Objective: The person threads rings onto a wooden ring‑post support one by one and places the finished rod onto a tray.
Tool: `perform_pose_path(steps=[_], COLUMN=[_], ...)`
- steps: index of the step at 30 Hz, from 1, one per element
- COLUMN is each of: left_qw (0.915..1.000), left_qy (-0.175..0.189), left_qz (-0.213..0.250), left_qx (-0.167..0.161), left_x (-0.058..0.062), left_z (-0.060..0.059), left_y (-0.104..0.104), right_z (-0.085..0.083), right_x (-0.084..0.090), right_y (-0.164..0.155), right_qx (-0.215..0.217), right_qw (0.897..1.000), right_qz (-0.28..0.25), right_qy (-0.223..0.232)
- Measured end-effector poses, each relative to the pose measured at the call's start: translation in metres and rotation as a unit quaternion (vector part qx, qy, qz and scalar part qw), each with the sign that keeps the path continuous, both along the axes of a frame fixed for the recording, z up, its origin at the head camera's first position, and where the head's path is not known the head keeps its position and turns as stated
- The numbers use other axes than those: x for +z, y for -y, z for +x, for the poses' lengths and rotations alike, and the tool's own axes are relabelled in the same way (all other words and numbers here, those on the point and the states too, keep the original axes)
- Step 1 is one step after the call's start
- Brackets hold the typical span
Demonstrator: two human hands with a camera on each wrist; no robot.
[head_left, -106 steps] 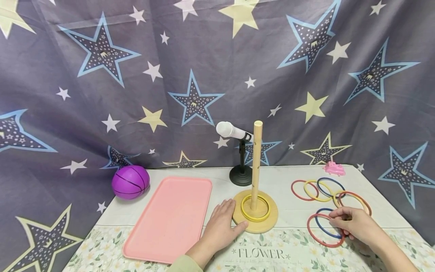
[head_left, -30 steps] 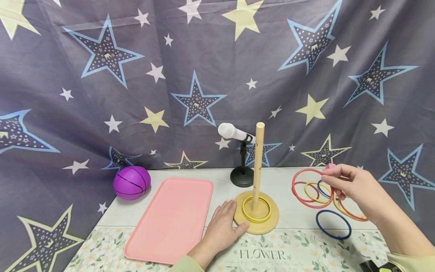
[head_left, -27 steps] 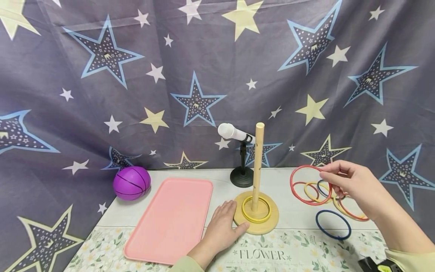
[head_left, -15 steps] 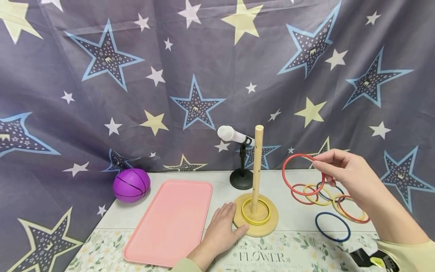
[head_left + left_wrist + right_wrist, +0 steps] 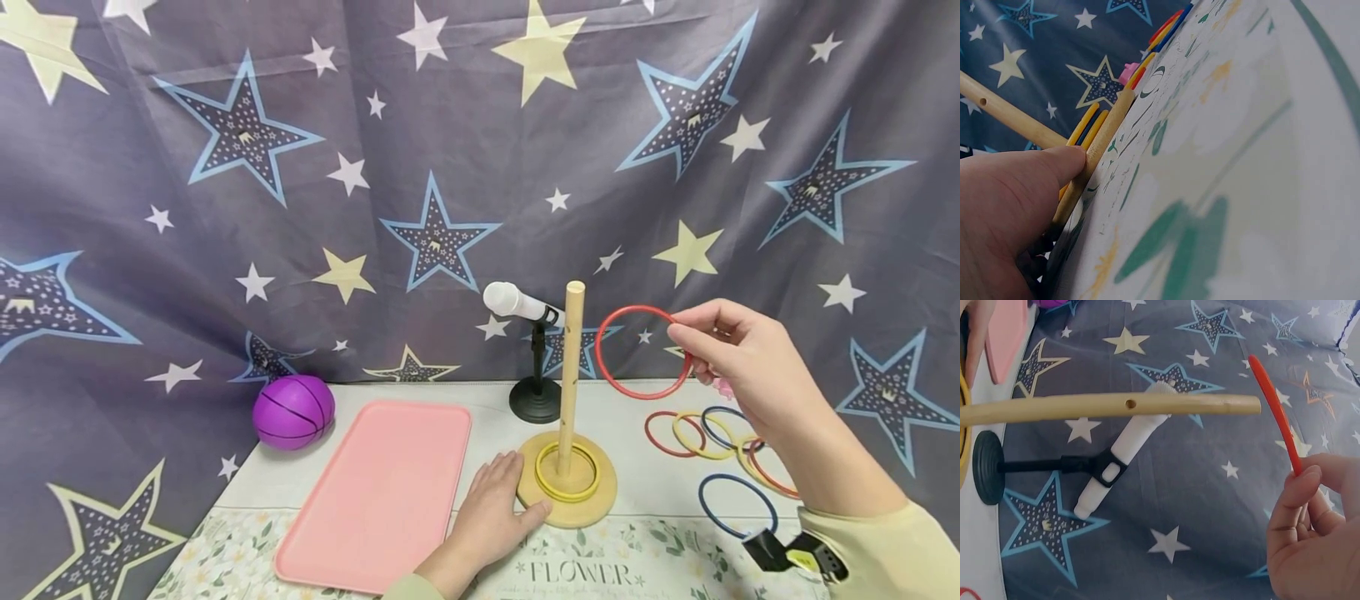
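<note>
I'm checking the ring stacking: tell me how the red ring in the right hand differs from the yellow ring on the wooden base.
The red ring is held in the air, upright, beside the peg top, pinched by the right hand; the yellow ring lies flat on the wooden base, around the peg. The red ring looks larger. Both are thin round hoops.

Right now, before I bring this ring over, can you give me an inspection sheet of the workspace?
Surface: table under a pale floral cloth.
Job's things: red ring in the air, right of the wooden peg; yellow ring lies round the peg on its base.
Clutter: loose rings, blue ring, pink tray, purple ball, microphone on stand.
Hands: right hand pinches the red ring; left hand rests against the base.
Cables: nothing seen.
Surroundings: star-print curtain.
</note>
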State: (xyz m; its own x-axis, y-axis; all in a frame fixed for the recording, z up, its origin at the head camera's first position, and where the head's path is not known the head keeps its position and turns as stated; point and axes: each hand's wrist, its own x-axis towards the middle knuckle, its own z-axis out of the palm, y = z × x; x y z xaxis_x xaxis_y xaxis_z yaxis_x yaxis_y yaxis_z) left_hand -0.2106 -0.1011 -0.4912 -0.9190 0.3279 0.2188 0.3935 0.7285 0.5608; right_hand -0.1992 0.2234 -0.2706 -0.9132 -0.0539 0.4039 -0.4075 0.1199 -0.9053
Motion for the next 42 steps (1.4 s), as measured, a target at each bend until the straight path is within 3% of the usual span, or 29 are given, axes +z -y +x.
perform_pose_path(steps=[19, 33, 42], left_qw=[1.0, 0.9995, 0.9997], left_qy=[-0.006, -0.031, -0.022], left_qz=[0.003, -0.001, 0.006], left_qx=[-0.003, -0.007, -0.006], left_x=[-0.002, -0.005, -0.01], left_z=[0.001, 0.002, 0.0], left_y=[0.002, 0.003, 0.003], right_z=[-0.012, -0.024, -0.031], right_x=[0.017, 0.012, 0.002], right_y=[0.048, 0.065, 0.069], right_qx=[-0.007, -0.018, -0.033], right_qw=[0.997, 0.994, 0.996], right_qz=[-0.073, -0.105, -0.077], right_qy=[-0.035, -0.03, -0.007])
